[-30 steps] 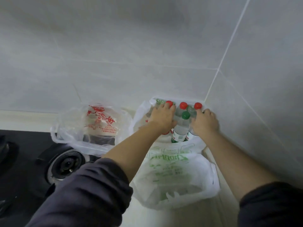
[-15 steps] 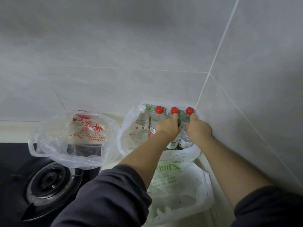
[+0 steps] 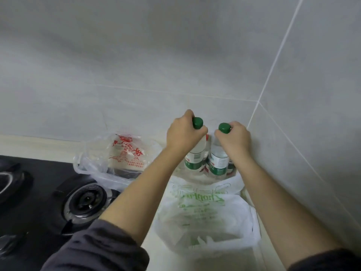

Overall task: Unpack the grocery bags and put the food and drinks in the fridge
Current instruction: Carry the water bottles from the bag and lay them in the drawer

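Clenched round the necks, my left hand (image 3: 183, 134) holds the left water bottle (image 3: 195, 155) and my right hand (image 3: 234, 138) the right water bottle (image 3: 217, 163), both upright, bodies hanging straight below toward the grocery bag (image 3: 235, 182).

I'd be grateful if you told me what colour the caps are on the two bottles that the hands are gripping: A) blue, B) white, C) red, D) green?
D: the left hand grips the left bottle, the right hand grips the right bottle, and the left cap and right cap are plainly green.
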